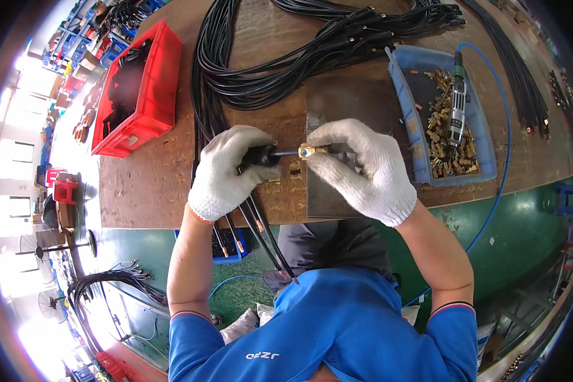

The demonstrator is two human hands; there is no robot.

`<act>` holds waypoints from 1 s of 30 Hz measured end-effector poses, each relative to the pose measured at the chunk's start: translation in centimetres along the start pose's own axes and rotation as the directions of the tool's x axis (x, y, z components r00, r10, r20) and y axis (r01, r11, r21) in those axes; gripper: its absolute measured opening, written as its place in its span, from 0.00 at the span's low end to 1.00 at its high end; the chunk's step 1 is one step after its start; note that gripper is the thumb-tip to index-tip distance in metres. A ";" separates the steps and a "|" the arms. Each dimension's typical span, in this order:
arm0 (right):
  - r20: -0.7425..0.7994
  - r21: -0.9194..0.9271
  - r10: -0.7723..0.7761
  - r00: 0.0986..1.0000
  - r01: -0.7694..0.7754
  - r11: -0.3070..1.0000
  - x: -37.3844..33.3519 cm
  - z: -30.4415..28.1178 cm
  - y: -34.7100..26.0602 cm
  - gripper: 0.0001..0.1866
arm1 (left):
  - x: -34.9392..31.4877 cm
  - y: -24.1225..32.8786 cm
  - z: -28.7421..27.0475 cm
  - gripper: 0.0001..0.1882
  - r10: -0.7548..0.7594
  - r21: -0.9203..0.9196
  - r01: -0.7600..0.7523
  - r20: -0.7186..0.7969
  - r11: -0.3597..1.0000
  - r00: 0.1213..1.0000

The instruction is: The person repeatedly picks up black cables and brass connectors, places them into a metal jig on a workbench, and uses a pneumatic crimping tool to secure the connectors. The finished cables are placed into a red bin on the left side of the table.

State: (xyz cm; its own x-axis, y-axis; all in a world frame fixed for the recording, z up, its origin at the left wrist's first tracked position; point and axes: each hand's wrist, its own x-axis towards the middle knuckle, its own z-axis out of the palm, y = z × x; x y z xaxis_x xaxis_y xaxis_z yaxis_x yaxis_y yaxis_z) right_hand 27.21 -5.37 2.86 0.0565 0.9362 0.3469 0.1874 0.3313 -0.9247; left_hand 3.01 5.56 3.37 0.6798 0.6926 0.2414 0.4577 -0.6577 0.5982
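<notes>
My left hand (226,173), in a white knit glove, is closed around a black rubber sleeve (259,156) on a black cable (286,153). At the cable's end sits a small brass connector (306,151). My right hand (372,169), gloved likewise, pinches that connector between thumb and forefinger; its other fingers are curled and partly hidden. Both hands are above the wooden table (143,191), near its front edge. Under my left hand, several black cables with bare copper ends (259,226) hang over the edge. A small brass piece (295,169) lies between my hands.
To the right, a blue bin (416,143) holds brass fittings, with an air tool (457,108) on top and its blue hose (507,121) trailing off. A red crate (159,95) of black parts stands left. Cable bundles (254,89) cover the back; a dark plate (347,102) lies centrally.
</notes>
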 end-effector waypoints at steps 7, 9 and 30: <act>0.050 0.041 -0.082 0.995 0.080 0.996 -0.9 0.8 0.9 0.12 | -0.4 0.8 0.1 0.29 0.050 0.024 -0.050 -0.010 0.998 0.999; 0.065 0.041 -0.068 0.996 0.065 0.997 -0.8 0.7 0.7 0.12 | -0.3 0.5 0.0 0.26 0.177 0.083 -0.174 -0.026 0.981 0.984; 0.075 -0.221 -0.269 0.960 0.279 0.935 0.0 0.9 1.0 0.08 | -0.4 2.1 1.0 0.25 0.156 0.157 -0.162 0.054 0.974 0.986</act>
State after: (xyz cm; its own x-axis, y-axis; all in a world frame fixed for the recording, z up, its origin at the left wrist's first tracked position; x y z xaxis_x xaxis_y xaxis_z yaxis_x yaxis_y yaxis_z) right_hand 26.54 -4.88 1.77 -0.0697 0.8188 0.5698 0.4072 0.5447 -0.7331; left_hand 4.32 3.62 3.77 0.7725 0.5647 0.2904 0.4254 -0.7998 0.4235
